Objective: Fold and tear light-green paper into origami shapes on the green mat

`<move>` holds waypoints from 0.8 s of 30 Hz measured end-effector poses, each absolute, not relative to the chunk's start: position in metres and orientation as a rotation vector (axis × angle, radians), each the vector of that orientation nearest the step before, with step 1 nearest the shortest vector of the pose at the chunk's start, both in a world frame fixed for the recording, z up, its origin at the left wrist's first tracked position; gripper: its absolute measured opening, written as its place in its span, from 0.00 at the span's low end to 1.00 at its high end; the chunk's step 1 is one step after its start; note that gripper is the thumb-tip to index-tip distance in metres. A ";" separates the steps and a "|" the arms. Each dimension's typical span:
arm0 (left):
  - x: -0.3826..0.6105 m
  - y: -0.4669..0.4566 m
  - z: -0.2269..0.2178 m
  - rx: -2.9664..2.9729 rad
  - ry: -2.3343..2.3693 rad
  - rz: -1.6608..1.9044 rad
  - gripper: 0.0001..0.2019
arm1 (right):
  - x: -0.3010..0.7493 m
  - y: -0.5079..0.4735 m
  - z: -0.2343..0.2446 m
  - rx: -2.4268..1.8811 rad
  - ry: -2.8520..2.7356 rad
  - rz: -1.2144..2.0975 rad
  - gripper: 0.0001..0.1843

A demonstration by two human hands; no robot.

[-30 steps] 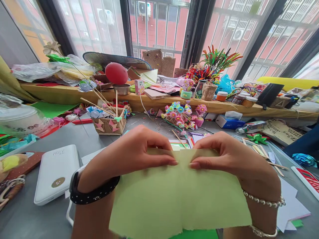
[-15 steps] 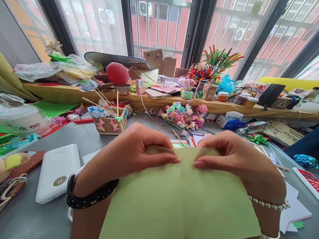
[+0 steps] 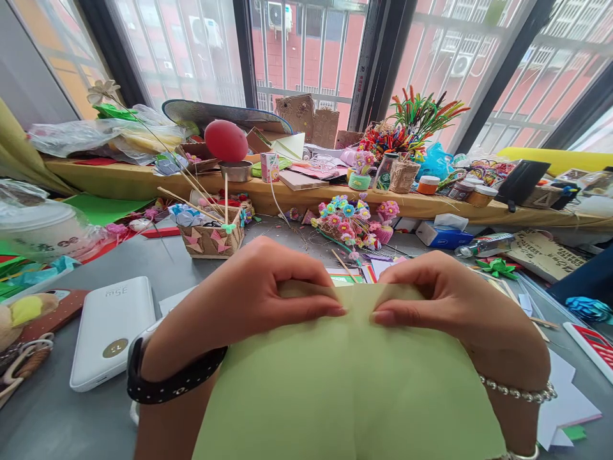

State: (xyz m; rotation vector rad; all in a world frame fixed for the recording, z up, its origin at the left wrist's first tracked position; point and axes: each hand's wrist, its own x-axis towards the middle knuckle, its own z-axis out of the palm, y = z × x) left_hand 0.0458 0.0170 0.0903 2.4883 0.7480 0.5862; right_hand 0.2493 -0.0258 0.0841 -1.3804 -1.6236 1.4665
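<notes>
A sheet of light green paper (image 3: 352, 383) spreads toward me, with a faint crease running down its middle. My left hand (image 3: 268, 287) pinches its far edge just left of the crease, thumb on top and fingers behind. On the other side of the crease, my right hand (image 3: 431, 297) grips the same edge in the same way. The two thumb tips are close together but apart. Fingers behind the paper are partly hidden. The lower end of the sheet runs out of view.
A white power bank (image 3: 115, 332) lies left of my left arm. Beyond my hands stand a cardboard basket (image 3: 213, 239) with sticks and a bunch of crocheted-looking flowers (image 3: 347, 220). A tissue box (image 3: 443, 234), a plastic bottle (image 3: 486, 245) and a calculator (image 3: 594, 351) are on the right.
Both hands keep their pinch on the green paper in nearly the same place. The sheet's lower part has shifted very slightly.
</notes>
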 end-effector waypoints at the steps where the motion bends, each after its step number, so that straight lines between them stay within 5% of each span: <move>1: 0.045 0.017 0.090 2.492 0.740 0.592 0.10 | 0.249 -0.026 0.084 -1.384 -1.627 1.460 0.12; 24: 0.041 0.026 0.085 2.405 0.841 0.709 0.10 | 0.255 -0.015 0.075 -1.384 -1.709 1.374 0.12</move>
